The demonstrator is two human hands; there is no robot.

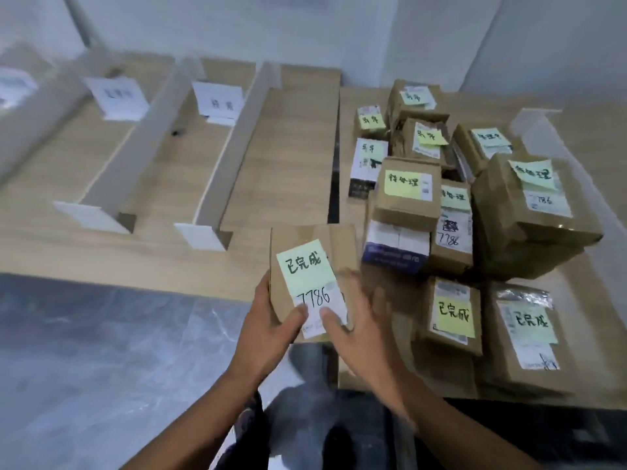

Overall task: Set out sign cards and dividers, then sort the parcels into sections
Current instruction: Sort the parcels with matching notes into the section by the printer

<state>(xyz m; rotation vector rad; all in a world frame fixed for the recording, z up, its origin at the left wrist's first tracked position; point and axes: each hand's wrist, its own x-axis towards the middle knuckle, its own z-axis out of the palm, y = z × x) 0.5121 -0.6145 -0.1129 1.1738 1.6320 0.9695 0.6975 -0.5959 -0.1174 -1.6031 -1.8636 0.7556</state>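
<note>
Firmly, the left hand (271, 322) grips the left side of a small brown cardboard parcel (341, 247) bearing a green note (305, 266), while the blurred right hand (361, 322) clasps its right side.

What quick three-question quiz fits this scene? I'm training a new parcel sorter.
1. True or false: the section between the white dividers holds a sign card but no parcel.
2. The sticky note on the cardboard parcel held by the left hand and right hand is: A pink, B green, C blue.
3. Fill in: that parcel's handwritten number is ____.
Key: 1 true; 2 B; 3 7786.
</note>
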